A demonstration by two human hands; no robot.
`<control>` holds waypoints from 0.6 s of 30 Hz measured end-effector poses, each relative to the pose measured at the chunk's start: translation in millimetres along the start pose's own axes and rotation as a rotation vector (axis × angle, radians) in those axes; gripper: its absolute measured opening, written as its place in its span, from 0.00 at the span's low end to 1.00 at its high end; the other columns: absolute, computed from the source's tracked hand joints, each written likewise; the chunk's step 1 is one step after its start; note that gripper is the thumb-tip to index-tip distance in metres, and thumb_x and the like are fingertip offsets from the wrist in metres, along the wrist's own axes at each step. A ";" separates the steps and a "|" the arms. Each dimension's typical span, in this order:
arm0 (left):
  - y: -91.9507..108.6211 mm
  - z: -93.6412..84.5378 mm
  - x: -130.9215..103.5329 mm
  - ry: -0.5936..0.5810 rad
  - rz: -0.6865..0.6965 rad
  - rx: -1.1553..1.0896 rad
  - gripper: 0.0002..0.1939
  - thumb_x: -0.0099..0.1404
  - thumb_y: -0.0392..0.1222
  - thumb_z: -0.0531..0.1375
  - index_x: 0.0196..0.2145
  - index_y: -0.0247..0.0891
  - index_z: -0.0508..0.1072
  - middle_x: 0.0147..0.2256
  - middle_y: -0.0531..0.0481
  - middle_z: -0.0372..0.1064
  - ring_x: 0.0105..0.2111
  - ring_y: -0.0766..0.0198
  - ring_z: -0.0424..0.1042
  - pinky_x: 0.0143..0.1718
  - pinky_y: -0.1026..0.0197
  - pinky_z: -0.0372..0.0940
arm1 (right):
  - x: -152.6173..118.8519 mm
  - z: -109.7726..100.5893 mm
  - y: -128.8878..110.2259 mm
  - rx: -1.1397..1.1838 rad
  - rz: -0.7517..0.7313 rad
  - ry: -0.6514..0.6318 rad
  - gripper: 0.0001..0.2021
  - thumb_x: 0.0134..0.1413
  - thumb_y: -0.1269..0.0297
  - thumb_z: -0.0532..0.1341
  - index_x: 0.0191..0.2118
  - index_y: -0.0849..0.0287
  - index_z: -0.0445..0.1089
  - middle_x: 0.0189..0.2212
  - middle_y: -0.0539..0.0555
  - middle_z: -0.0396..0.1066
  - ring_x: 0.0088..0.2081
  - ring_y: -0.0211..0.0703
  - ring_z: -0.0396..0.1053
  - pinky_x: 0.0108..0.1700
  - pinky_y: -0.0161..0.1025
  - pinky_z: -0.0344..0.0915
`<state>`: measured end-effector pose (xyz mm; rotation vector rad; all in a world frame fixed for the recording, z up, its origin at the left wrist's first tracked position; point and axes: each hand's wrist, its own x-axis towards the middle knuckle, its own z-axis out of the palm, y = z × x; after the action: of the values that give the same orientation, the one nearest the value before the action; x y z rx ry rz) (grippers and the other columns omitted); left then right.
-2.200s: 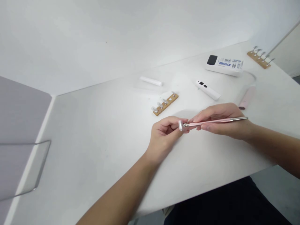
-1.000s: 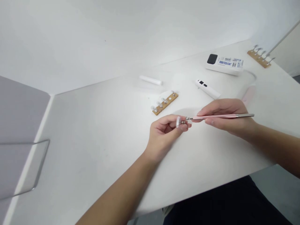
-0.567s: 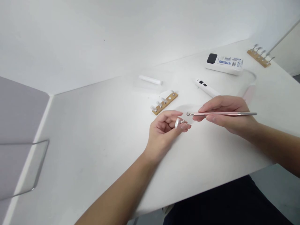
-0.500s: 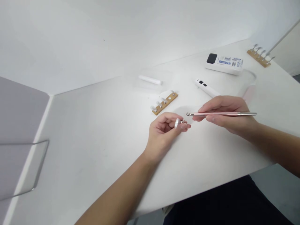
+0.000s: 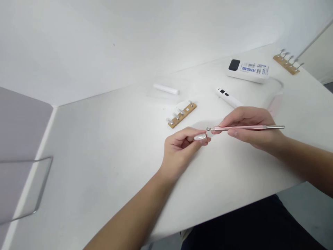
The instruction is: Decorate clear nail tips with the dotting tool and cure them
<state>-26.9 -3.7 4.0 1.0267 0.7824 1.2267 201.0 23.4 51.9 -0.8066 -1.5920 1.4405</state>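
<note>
My left hand is closed, pinching a shiny whitish false nail between thumb and fingers. The nail lies almost level and points to the right. My right hand grips a slim pink nail art pen with metal ends, held nearly horizontal. Its round metal tip sits just above and right of the false nail, close to the left fingertips; whether they touch I cannot tell. Just beyond my left hand, a wooden nail holder strip carries several clear or pale nail tips on metal stands.
A white nail lamp pen lies behind my right hand. Farther back are a white box with a dark panel and blue print, and a second wooden strip with nail tips. A white stick lies near the wall.
In my left fingers the false nail has turned from tilted upright to nearly level. The metal stand seen behind it is now hidden. The pen has barely moved.
</note>
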 end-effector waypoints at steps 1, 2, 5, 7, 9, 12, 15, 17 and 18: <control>-0.1 -0.5 -0.2 -0.007 0.006 0.011 0.06 0.65 0.35 0.73 0.38 0.46 0.88 0.33 0.51 0.82 0.35 0.67 0.81 0.42 0.66 0.77 | 0.2 0.0 -0.1 0.002 0.000 -0.002 0.15 0.61 0.76 0.68 0.43 0.44 0.84 0.40 0.48 0.86 0.43 0.42 0.85 0.47 0.37 0.82; -0.2 -1.0 -0.4 -0.013 0.014 0.022 0.07 0.65 0.35 0.73 0.39 0.46 0.88 0.33 0.51 0.82 0.36 0.67 0.81 0.42 0.66 0.77 | 0.2 -0.1 -0.1 0.005 -0.004 -0.005 0.15 0.61 0.76 0.68 0.43 0.44 0.84 0.40 0.48 0.86 0.44 0.42 0.85 0.48 0.38 0.82; -0.3 -2.5 -0.8 -0.016 0.048 0.053 0.07 0.67 0.35 0.71 0.40 0.47 0.88 0.34 0.50 0.81 0.36 0.66 0.81 0.42 0.65 0.77 | -0.3 -0.5 -0.2 -0.003 -0.016 -0.019 0.15 0.62 0.75 0.67 0.44 0.44 0.84 0.40 0.48 0.86 0.43 0.42 0.84 0.47 0.38 0.82; -0.5 -2.9 -0.7 -0.013 0.070 0.079 0.07 0.67 0.35 0.71 0.40 0.46 0.88 0.34 0.50 0.81 0.36 0.66 0.80 0.41 0.64 0.77 | -1.0 -0.9 -0.7 -0.018 -0.011 -0.030 0.14 0.63 0.74 0.67 0.44 0.44 0.83 0.40 0.48 0.85 0.43 0.42 0.84 0.47 0.38 0.81; -0.8 -2.8 -0.4 -0.014 0.091 0.102 0.07 0.67 0.35 0.71 0.40 0.46 0.88 0.34 0.49 0.81 0.36 0.65 0.80 0.40 0.63 0.77 | -1.7 -1.4 -1.2 -0.029 -0.002 -0.039 0.13 0.63 0.74 0.67 0.44 0.45 0.83 0.40 0.48 0.85 0.42 0.41 0.83 0.46 0.38 0.80; -1.2 -1.8 0.4 -0.012 0.127 0.109 0.07 0.66 0.35 0.72 0.40 0.46 0.88 0.34 0.48 0.81 0.35 0.64 0.80 0.39 0.62 0.77 | -2.3 -2.0 -1.3 -0.044 0.015 -0.039 0.11 0.63 0.71 0.69 0.44 0.45 0.83 0.37 0.49 0.84 0.39 0.41 0.83 0.43 0.39 0.79; -1.5 -1.1 1.0 -0.003 0.152 0.104 0.07 0.64 0.36 0.73 0.40 0.46 0.88 0.34 0.48 0.82 0.34 0.64 0.81 0.38 0.62 0.78 | -2.5 -2.1 -0.6 -0.051 0.025 -0.045 0.07 0.63 0.67 0.70 0.43 0.45 0.83 0.35 0.49 0.83 0.35 0.41 0.81 0.40 0.40 0.79; -1.7 -1.0 1.0 -0.001 0.160 0.105 0.08 0.64 0.35 0.73 0.40 0.46 0.88 0.34 0.48 0.82 0.34 0.65 0.81 0.39 0.63 0.78 | -2.6 -2.1 0.0 -0.046 0.020 -0.053 0.06 0.63 0.65 0.70 0.42 0.45 0.82 0.36 0.49 0.84 0.34 0.41 0.81 0.38 0.40 0.78; -1.8 -1.1 1.0 -0.002 0.162 0.107 0.08 0.65 0.35 0.73 0.40 0.47 0.88 0.34 0.48 0.82 0.34 0.66 0.81 0.39 0.64 0.78 | -2.6 -2.1 0.3 -0.043 0.014 -0.054 0.05 0.64 0.65 0.70 0.42 0.45 0.82 0.36 0.50 0.84 0.34 0.41 0.81 0.37 0.40 0.78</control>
<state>-27.1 -2.5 1.9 1.1976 0.7818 1.3322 204.0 22.0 51.3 -0.8114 -1.6661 1.4528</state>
